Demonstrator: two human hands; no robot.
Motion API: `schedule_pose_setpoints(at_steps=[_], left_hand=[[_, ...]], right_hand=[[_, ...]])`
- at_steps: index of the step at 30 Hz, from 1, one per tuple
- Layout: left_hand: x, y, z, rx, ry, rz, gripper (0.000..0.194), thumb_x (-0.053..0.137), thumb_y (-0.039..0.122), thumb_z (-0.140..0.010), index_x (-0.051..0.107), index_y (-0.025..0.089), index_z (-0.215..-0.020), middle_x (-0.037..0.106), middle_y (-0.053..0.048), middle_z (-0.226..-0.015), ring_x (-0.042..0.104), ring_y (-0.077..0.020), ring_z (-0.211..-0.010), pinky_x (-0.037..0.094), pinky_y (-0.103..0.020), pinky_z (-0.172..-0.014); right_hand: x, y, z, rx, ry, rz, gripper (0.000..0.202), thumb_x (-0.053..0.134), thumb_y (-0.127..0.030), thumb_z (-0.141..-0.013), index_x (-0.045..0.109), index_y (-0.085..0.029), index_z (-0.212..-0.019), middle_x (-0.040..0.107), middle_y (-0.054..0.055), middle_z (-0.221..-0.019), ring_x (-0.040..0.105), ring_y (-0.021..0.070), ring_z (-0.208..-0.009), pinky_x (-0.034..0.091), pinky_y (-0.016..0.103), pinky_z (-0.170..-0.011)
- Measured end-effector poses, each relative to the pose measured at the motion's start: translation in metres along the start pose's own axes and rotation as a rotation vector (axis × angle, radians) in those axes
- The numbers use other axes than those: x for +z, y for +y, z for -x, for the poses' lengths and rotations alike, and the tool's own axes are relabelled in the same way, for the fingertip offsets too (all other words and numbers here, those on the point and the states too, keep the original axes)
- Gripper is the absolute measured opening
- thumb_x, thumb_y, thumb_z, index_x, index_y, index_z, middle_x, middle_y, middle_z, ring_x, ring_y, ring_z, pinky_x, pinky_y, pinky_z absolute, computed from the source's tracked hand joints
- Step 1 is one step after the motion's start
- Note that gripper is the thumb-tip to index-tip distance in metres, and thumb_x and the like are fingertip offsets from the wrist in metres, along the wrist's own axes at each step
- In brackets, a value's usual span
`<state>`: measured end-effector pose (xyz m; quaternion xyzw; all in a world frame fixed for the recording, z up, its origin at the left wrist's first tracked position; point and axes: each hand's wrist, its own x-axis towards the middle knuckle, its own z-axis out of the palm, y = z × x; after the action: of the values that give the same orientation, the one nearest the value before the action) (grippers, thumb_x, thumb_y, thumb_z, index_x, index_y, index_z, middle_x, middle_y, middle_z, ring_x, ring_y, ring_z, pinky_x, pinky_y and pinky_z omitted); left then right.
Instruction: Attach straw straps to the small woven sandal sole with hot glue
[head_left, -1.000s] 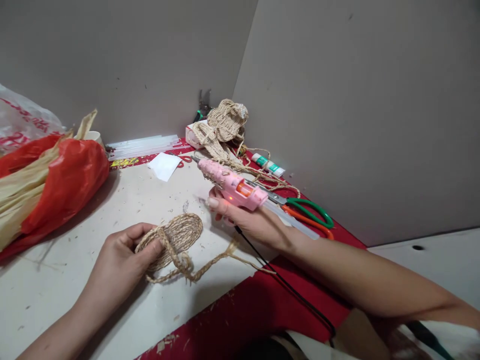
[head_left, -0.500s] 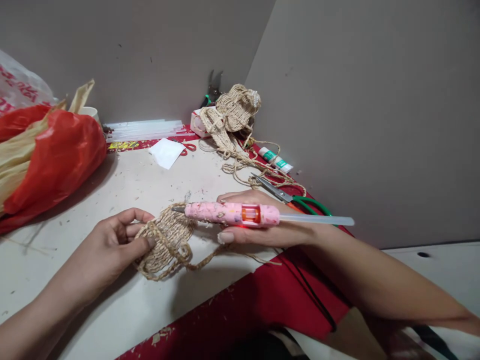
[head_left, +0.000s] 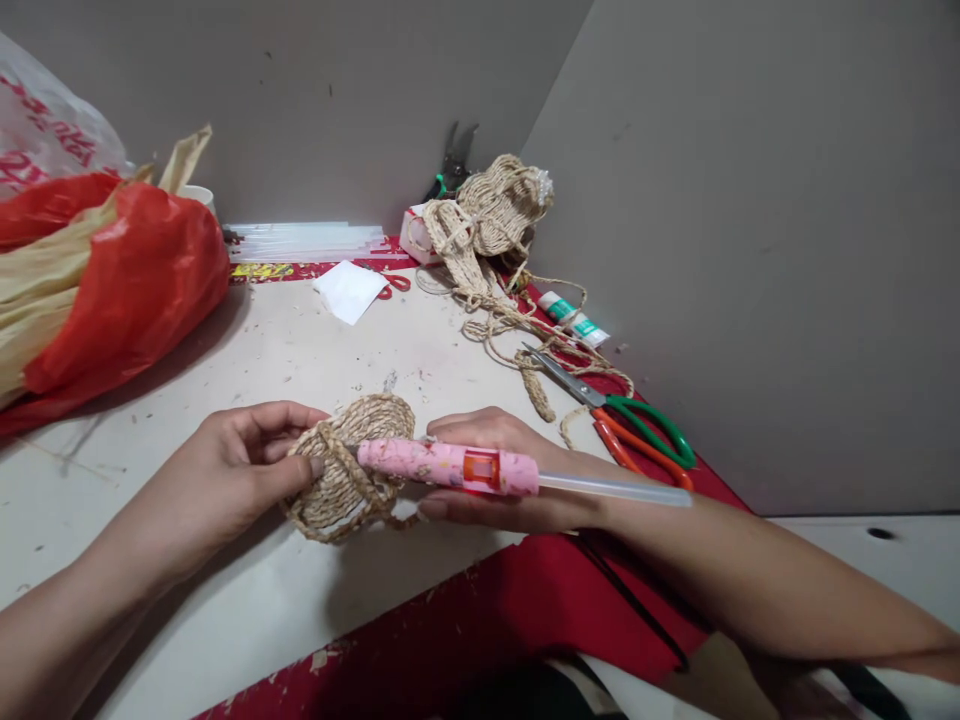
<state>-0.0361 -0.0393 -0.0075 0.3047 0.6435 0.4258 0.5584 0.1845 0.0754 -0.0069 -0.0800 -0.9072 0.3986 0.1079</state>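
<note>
Between thumb and fingers, my left hand (head_left: 247,465) pinches the left edge of a coiled piece of braided straw cord (head_left: 382,415). A loose length of the cord crosses its upper face. My right hand (head_left: 487,450) is closed round a pink hot glue gun (head_left: 450,465), seen from above, with a clear glue stick (head_left: 615,488) sticking out of its rear over my wrist. An orange-red switch glows on the gun. Its nozzle lies at the cord on the piece, near my left thumb; whether it touches I cannot tell. My right fingers are partly hidden under the gun.
Green-and-orange-handled scissors (head_left: 600,400) lie beyond my right forearm. Woven straw pieces (head_left: 502,205) with trailing cord, a tube (head_left: 574,318) and pruning shears (head_left: 454,165) are in the back corner. Glue sticks (head_left: 307,242) line the back wall. A red bag (head_left: 150,280) of dried husks sits left.
The glue gun's nozzle has moved from the far edge of the straw piece toward the cord by my left thumb. The camera view has shifted slightly, uncovering more of the scissors.
</note>
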Motion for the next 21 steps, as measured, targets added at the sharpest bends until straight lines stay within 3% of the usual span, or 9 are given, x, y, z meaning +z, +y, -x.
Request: schedule_pose_setpoints(at_steps=[8, 21], left_hand=[[0.0036, 0.005, 0.0011, 0.029, 0.0, 0.014, 0.027, 0.079, 0.025, -0.059, 0.072, 0.019, -0.085, 0.075, -0.005, -0.076, 0.065, -0.0137, -0.06, 0.05, -0.021, -0.057], [0.0061, 0.0066, 0.0014, 0.04, 0.049, 0.008, 0.024, 0.079, 0.024, -0.055, 0.074, 0.02, -0.078, 0.074, -0.006, -0.072, 0.063, -0.0161, -0.057, 0.05, -0.025, -0.053]], right_hand=[[0.0057, 0.0015, -0.0031, -0.043, 0.047, -0.003, 0.028, 0.063, -0.034, -0.087, 0.054, -0.014, -0.07, 0.045, -0.003, -0.063, 0.041, 0.0056, -0.054, 0.034, 0.019, -0.053], [0.005, -0.0006, -0.0046, -0.015, 0.002, 0.106, 0.035, 0.055, -0.041, -0.091, 0.055, -0.014, -0.069, 0.044, -0.003, -0.062, 0.042, 0.0068, -0.054, 0.034, 0.021, -0.054]])
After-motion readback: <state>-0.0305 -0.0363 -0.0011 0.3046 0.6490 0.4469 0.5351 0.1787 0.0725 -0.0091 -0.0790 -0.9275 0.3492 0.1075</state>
